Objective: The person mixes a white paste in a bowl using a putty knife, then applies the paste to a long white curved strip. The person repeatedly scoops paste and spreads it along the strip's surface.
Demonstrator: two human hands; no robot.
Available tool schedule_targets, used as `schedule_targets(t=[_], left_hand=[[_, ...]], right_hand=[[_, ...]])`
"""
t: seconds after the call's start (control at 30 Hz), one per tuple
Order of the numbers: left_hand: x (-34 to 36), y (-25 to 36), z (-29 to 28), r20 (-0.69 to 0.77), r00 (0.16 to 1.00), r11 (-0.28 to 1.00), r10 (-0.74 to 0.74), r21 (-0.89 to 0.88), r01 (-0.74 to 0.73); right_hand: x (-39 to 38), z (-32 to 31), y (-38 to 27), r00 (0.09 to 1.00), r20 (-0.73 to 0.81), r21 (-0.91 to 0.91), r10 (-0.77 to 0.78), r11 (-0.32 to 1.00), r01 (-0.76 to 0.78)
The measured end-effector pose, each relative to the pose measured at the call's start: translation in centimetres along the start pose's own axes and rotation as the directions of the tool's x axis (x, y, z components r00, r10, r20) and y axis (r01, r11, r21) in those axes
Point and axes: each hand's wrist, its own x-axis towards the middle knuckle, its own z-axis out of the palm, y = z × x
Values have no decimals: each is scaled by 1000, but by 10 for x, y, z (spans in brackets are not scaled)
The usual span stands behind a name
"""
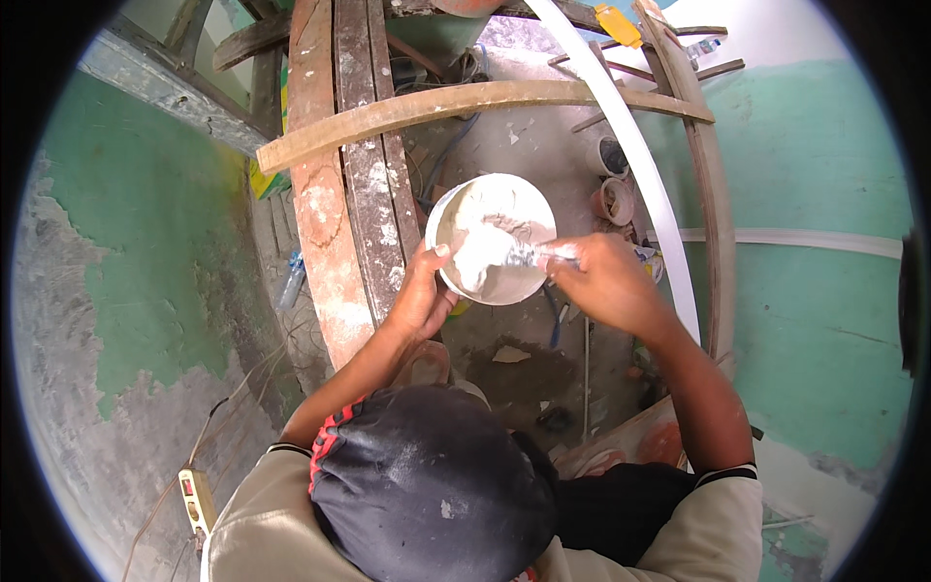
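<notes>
My left hand [428, 296] grips the white tub [524, 204] at its lower left, thumb over the rim. In the tub is off-white paste [487, 202]. My right hand [606, 281] is closed on the handle of a flat metal tool [531, 254], which reaches over the tub’s right side. A lump of bright white paste [480, 244] covers the tool’s far end, so its blade is hidden. The tub is held above the cluttered floor, just right of a paint-spattered plank [325, 252].
A wooden batten [436, 112] crosses the planks ahead. A white curved strip [655, 204] and wooden beam [716, 242] run along the right, near small buckets [611, 199]. Green walls [145, 242] flank both sides. A power strip [197, 502] with cables hangs at lower left.
</notes>
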Motion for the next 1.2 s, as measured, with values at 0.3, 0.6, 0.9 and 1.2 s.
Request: schedule_targets(t=[0.3, 0.6, 0.9, 1.2], left_hand=[[1, 0, -10, 49, 998, 997, -41, -56, 44], [5, 9, -6, 46, 999, 998, -19, -65, 22], [1, 9, -1, 50, 998, 999, 29, -30, -27], [0, 15, 7, 80, 995, 999, 50, -21, -49]], right_hand=[[3, -20, 8, 998, 8, -198, -55, 979, 56], [3, -25, 4, 979, -7, -288, -205, 938, 194], [10, -18, 2, 986, -20, -300, -163, 942, 149], [9, -12, -2, 989, 7, -326, -151, 934, 144]])
